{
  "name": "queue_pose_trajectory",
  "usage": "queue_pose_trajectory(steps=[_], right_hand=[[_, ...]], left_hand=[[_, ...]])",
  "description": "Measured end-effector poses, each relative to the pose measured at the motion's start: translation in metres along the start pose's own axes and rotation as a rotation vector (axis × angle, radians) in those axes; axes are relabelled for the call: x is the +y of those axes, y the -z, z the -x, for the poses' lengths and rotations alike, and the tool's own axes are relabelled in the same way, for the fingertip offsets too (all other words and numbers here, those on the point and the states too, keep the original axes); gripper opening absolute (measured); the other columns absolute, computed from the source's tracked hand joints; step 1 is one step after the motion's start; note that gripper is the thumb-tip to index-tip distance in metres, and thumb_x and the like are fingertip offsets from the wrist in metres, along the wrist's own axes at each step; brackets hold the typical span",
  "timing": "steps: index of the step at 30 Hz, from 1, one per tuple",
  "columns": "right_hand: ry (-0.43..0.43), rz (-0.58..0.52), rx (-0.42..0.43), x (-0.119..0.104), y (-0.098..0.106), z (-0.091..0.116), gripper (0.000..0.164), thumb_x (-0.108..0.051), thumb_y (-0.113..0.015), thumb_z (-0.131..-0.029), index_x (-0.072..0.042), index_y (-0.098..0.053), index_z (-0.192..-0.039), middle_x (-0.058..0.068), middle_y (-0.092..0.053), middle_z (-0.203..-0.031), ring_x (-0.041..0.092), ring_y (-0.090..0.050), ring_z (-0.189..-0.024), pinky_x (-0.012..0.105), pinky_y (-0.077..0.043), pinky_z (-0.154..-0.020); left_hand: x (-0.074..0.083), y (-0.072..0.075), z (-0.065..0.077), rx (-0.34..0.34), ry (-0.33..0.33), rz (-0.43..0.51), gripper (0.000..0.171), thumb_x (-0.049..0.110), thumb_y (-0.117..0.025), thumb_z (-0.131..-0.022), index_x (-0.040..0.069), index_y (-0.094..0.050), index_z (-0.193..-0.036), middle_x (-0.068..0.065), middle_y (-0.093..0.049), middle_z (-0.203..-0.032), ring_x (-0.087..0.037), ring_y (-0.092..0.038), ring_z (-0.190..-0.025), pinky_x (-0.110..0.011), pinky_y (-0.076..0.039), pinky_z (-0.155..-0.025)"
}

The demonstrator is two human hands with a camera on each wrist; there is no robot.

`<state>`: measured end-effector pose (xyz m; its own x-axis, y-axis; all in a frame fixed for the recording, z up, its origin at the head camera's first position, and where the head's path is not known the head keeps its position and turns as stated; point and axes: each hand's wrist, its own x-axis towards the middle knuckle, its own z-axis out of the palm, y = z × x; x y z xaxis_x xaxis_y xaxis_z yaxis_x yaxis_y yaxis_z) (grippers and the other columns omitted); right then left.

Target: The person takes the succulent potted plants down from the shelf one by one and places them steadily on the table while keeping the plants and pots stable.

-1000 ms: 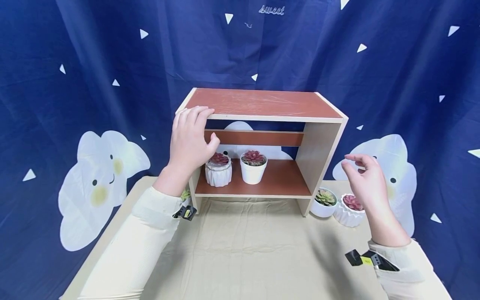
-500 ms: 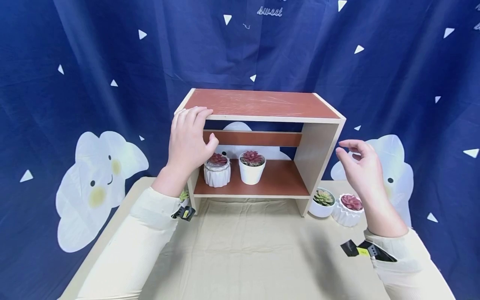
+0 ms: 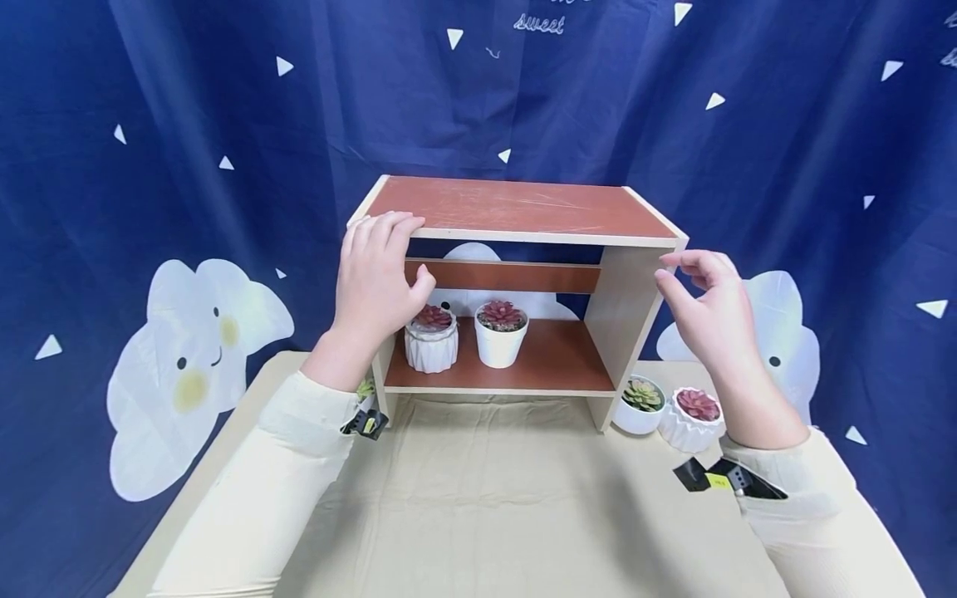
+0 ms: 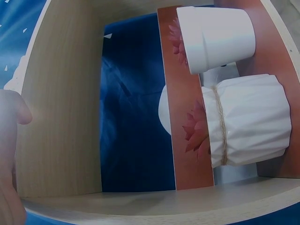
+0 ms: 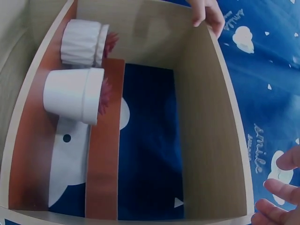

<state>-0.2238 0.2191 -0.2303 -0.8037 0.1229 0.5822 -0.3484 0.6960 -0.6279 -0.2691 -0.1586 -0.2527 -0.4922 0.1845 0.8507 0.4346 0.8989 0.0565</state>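
My left hand grips the front left corner of a small wooden shelf, fingers over the red-brown top board and thumb below its edge. Close to the shelf's front right corner is my right hand, loosely curled, holding nothing; the right wrist view shows its fingers spread beside the top board. Two potted red succulents stand on the lower board. One has a ribbed white pot tied with twine, on the left; the other has a smooth white pot.
Outside the right panel, a green succulent in a white bowl stands beside a red succulent in a scalloped white pot. Another green plant is mostly hidden behind my left wrist. A beige cloth covers the table; a blue curtain hangs behind.
My right hand has risen and moved left toward the shelf's front right corner. My left hand stays on the front left corner, and the shelf and plants look unmoved.
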Motion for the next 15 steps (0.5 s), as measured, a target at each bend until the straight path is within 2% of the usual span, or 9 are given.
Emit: queue_pose_trajectory(steps=[5,10,12,15], right_hand=[[0.033,-0.008,0.002,-0.006,-0.002,-0.006,0.034,-0.028,-0.062,-0.097,-0.005,-0.068,-0.122,0.014,-0.058,-0.128,0.029,-0.052,-0.117,0.032,-0.038,-0.095],[0.073,-0.007,-0.009,-0.013,-0.009,-0.013,0.035,-0.025,-0.064,-0.096,-0.006,-0.067,-0.125,0.016,-0.058,-0.130,0.031,-0.050,-0.122,0.043,-0.039,-0.095],[0.104,-0.004,-0.019,-0.016,-0.012,-0.016,0.034,-0.024,-0.065,-0.096,-0.005,-0.067,-0.124,0.017,-0.058,-0.131,0.033,-0.048,-0.126,0.050,-0.036,-0.102],[0.162,-0.005,-0.016,-0.018,-0.020,-0.021,0.031,-0.019,-0.067,-0.094,-0.005,-0.069,-0.121,0.016,-0.059,-0.130,0.033,-0.046,-0.128,0.052,-0.035,-0.104]], left_hand=[[0.000,0.001,-0.001,-0.002,0.000,0.001,0.054,0.022,-0.064,-0.081,0.008,-0.059,-0.134,-0.012,-0.056,-0.136,-0.036,-0.047,-0.126,-0.048,-0.031,-0.111],[0.001,0.002,-0.001,-0.005,0.002,0.004,0.054,0.022,-0.064,-0.081,0.008,-0.059,-0.134,-0.012,-0.056,-0.136,-0.036,-0.047,-0.126,-0.048,-0.031,-0.111],[0.002,0.002,-0.001,-0.005,0.004,0.003,0.055,0.021,-0.065,-0.081,0.008,-0.059,-0.134,-0.012,-0.056,-0.136,-0.036,-0.047,-0.126,-0.048,-0.030,-0.112],[0.002,0.002,-0.001,-0.005,0.007,0.003,0.055,0.021,-0.065,-0.081,0.008,-0.059,-0.134,-0.012,-0.056,-0.136,-0.036,-0.047,-0.126,-0.048,-0.030,-0.112]])
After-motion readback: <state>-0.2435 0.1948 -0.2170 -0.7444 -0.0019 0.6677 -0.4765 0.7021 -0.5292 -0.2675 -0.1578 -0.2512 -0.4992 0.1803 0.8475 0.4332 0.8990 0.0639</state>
